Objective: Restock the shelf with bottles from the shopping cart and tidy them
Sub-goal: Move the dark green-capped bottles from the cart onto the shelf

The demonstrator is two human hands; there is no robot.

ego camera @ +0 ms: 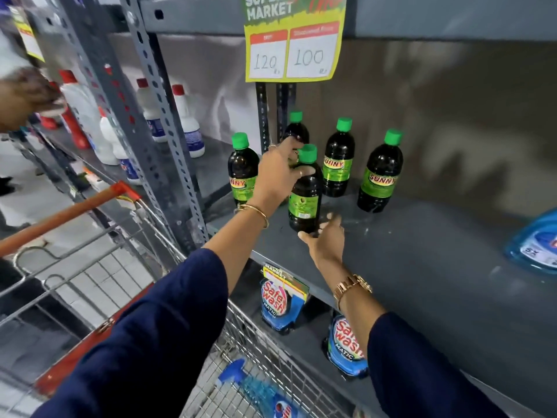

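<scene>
Several dark bottles with green caps and green SUNNY labels stand on the grey shelf [422,251]. My left hand [278,173] grips the neck and shoulder of the front bottle [304,200], which stands near the shelf's front edge. My right hand [325,239] touches that bottle's base with fingers spread. Other bottles stand at the left [242,170], behind my left hand [297,128], at the middle [339,161] and to the right [381,173]. The wire shopping cart [120,267] sits at lower left, holding a blue spray bottle [256,390].
A yellow price sign [294,40] hangs above the bottles. A blue detergent pouch [536,242] lies at the shelf's right end. Safe Wash bottles [278,303] stand on the shelf below. White bottles with red caps [187,122] fill the left bay. Another person's hand [27,98] reaches in at far left.
</scene>
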